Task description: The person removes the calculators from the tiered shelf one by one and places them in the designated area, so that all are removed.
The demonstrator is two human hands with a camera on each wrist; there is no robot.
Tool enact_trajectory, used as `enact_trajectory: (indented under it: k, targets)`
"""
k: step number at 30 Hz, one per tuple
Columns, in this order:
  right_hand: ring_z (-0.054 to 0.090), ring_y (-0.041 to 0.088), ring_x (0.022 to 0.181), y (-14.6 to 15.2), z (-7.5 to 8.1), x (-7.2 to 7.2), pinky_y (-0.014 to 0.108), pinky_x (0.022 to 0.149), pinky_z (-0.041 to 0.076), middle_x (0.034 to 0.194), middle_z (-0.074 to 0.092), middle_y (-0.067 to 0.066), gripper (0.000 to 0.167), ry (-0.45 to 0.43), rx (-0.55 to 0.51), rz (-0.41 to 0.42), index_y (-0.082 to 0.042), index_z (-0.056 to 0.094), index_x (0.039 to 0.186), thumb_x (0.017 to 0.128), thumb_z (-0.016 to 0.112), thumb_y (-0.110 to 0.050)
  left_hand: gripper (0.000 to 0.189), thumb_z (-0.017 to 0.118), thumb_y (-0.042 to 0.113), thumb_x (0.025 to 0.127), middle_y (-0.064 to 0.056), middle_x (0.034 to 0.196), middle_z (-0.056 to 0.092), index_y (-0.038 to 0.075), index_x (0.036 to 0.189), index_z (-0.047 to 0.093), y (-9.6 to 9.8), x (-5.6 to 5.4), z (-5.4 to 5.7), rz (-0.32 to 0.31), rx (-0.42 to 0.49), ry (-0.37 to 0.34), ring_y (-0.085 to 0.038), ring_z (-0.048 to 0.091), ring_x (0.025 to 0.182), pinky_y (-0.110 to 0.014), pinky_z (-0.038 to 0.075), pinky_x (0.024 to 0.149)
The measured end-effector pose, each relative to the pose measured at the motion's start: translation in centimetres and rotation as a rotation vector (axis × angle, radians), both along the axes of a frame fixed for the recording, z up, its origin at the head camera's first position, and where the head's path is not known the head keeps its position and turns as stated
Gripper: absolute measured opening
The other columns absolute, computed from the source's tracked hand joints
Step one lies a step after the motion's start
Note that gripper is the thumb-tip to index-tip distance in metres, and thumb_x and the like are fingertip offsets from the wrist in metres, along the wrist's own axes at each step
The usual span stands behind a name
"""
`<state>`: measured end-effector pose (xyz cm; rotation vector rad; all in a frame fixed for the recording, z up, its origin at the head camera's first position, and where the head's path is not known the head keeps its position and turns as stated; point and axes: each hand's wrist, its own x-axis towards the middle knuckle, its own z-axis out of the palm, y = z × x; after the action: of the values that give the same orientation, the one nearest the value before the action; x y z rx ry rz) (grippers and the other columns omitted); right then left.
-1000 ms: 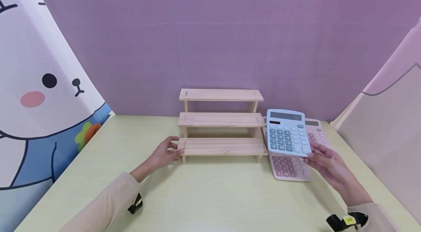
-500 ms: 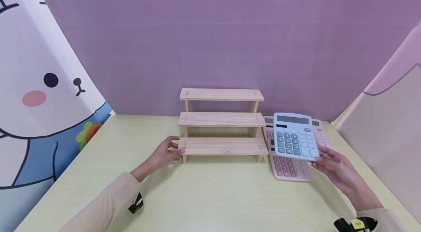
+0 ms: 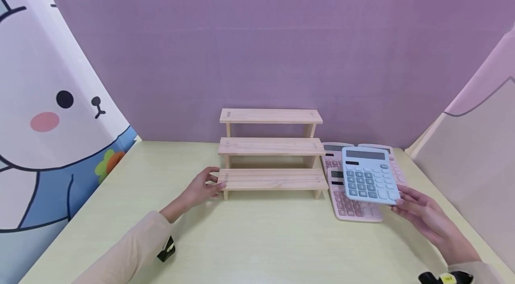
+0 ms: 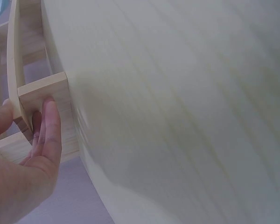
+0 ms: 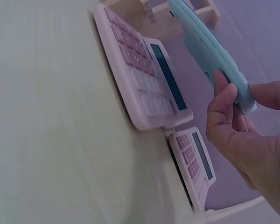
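My right hand [image 3: 428,217] pinches a blue calculator [image 3: 367,176] by its lower right corner, thumb on top and fingers beneath. In the right wrist view the blue calculator [image 5: 214,51] is held tilted in the air, apart from the pink calculators. Several pink calculators [image 3: 358,212] lie on the table below it, partly hidden in the head view. My left hand [image 3: 201,188] grips the left end of the lowest step of a three-tier wooden stand [image 3: 273,180]. The left wrist view shows the thumb on the board [image 4: 14,70] and fingers under it, against the leg.
The pale wood-grain table [image 3: 257,239] stretches in front of the stand. Behind rises a purple backdrop [image 3: 265,42]. A cartoon-print cloth [image 3: 60,141] borders the left, and a light panel [image 3: 474,154] borders the right.
My right hand has carried the blue calculator to the right and slightly downward, toward the front, uncovering more of the pink calculators. My left hand and the stand stay in place.
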<state>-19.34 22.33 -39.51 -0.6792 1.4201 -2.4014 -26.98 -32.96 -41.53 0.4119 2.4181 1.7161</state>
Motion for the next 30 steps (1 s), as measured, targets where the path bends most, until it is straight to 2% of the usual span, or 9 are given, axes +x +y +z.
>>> enact_trajectory:
  k: [7,15,24,30]
  targets:
    - [0.059,0.023,0.107,1.5,-0.6,0.2,0.030,0.090,0.052,0.119,0.058,0.013,0.053,0.018,-0.018,0.053,-0.002,0.047,0.127,0.090,0.016,0.019,0.057,0.058,0.011,0.090,-0.028,0.108,0.051,-0.008,0.134,0.026,0.0,0.2,0.2,-0.005,-0.001,-0.005,-0.032,0.064,0.087,-0.039,0.058,0.074]
    - [0.059,0.023,0.107,3.2,-1.2,0.5,0.030,0.090,0.052,0.119,0.059,0.014,0.055,0.010,-0.021,0.069,-0.002,0.048,0.127,0.090,0.014,0.020,0.058,0.058,0.011,0.090,-0.028,0.109,0.051,-0.007,0.134,0.026,0.0,0.3,0.4,0.001,-0.006,-0.010,-0.033,0.063,0.088,-0.040,0.058,0.074]
    - [0.058,0.025,0.109,5.1,-1.3,0.8,0.032,0.092,0.051,0.121,0.058,0.015,0.057,-0.031,-0.050,0.123,-0.001,0.048,0.128,0.089,0.011,0.020,0.056,0.057,0.010,0.090,-0.028,0.109,0.051,-0.007,0.134,0.027,0.0,0.3,0.4,0.006,-0.002,-0.014,-0.033,0.063,0.090,-0.040,0.058,0.075]
    - [0.056,0.026,0.111,6.3,-1.5,0.8,0.032,0.094,0.050,0.124,0.056,0.016,0.058,-0.020,-0.057,0.161,-0.001,0.045,0.129,0.089,0.009,0.020,0.056,0.057,0.009,0.090,-0.028,0.108,0.052,-0.008,0.133,0.027,0.0,0.4,0.3,0.002,-0.002,-0.009,-0.031,0.064,0.088,-0.040,0.058,0.074]
